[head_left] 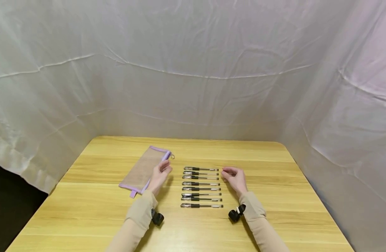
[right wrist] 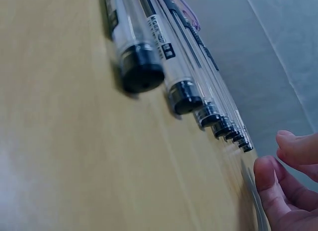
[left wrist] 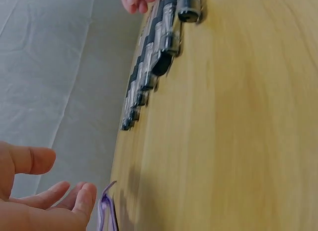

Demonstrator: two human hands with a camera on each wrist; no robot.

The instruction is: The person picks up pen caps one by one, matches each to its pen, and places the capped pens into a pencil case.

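Observation:
Several clear-barrelled pens with black caps and grips lie in a column, the nearest pen toward the person and the farthest pen toward the back. Their capped ends point left. Left of them is a flat mesh zip pouch with purple edging and a small ring. My left hand hovers by the pouch's right edge, fingers loosely bent and holding nothing. Past the pens' right ends, my right hand has relaxed fingers and an empty grasp. In the right wrist view, its thumb and fingers stand apart from the pen ends.
The wooden table has rounded back corners. Pale fabric curtains hang behind it and along both sides. A small black camera sits on the left wrist and another camera on the right.

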